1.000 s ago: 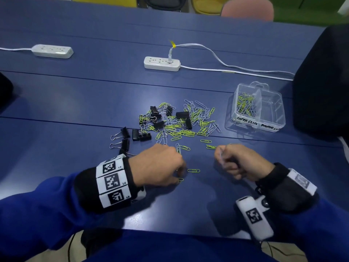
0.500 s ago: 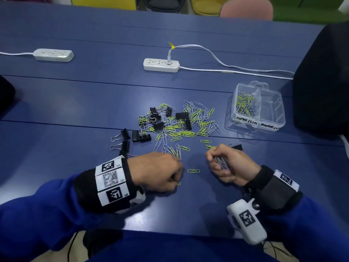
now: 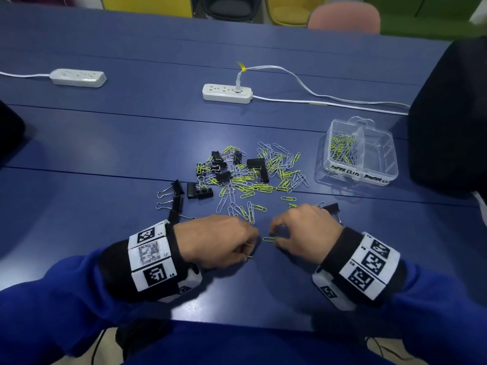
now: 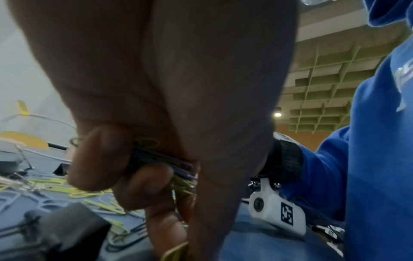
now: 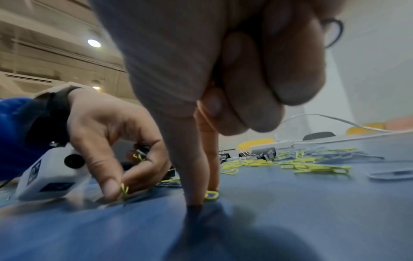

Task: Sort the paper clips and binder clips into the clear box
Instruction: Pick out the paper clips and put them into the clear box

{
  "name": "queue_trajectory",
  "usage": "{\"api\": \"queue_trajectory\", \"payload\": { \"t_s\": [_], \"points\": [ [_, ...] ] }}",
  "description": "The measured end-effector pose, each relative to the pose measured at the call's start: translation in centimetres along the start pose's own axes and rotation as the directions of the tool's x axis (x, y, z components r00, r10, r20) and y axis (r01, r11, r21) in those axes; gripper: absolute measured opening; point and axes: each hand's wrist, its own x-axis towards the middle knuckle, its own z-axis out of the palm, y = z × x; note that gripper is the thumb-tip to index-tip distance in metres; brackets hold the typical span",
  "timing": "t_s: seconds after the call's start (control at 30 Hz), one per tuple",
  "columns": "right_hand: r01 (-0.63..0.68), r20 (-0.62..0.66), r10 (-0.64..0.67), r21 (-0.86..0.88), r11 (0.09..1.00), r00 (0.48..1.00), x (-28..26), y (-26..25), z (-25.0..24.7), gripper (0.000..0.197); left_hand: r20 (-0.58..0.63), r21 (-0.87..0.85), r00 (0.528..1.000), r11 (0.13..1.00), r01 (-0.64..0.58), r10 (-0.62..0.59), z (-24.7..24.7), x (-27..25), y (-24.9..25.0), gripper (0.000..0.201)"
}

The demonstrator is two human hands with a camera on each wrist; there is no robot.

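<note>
Clear box point(image 3: 382, 177): left compartment holds wiry paper clips point(image 3: 341, 146); left hand point(image 3: 216, 241) fingers clutch clips, right hand point(image 3: 303, 230) fingers pinch a green clip point(image 3: 269, 239) on the tabletop point(image 3: 105, 143)

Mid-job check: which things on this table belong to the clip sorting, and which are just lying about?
Job:
paper clips
binder clips
clear box
green clip between the hands

Lying about:
near power strip and its cable
far power strip
chairs behind the table
</note>
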Motion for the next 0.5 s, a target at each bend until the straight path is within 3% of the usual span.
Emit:
{"api": "queue_trajectory", "payload": {
  "t_s": [0.1, 0.2, 0.37, 0.43, 0.5],
  "points": [
    [0.021, 0.021, -0.020, -0.056, 0.998, 1.000, 0.3, -0.7, -0.2, 0.021, -0.038, -0.105, 0.999, 0.994, 0.001, -0.005, -0.1, -0.5, -0.7, 0.010],
    [0.033, 0.050, -0.029, -0.076, 0.997, 0.998, 0.5, -0.9, -0.1, 0.018, -0.152, -0.205, 0.988, 0.978, -0.018, -0.013, -0.2, -1.0, -1.9, 0.016],
    [0.038, 0.112, -0.025, -0.116, 0.993, 0.993, 1.5, -0.9, 0.4, 0.018, -0.361, -0.277, 0.929, 0.961, -0.025, -0.080, -1.9, -2.3, -3.7, 0.012],
    [0.021, 0.142, -0.014, -0.046, 0.999, 0.990, 1.9, -0.6, 0.2, 0.019, -0.359, -0.365, 0.919, 0.931, 0.022, -0.163, -2.6, -2.7, -4.0, 0.009],
    [-0.046, 0.234, -0.013, 0.243, 0.969, 0.972, 2.5, -0.1, -0.3, 0.020, -0.270, -0.570, 0.917, 0.816, 0.093, -0.294, -3.1, -2.8, -4.3, 0.011]
  ]
}}
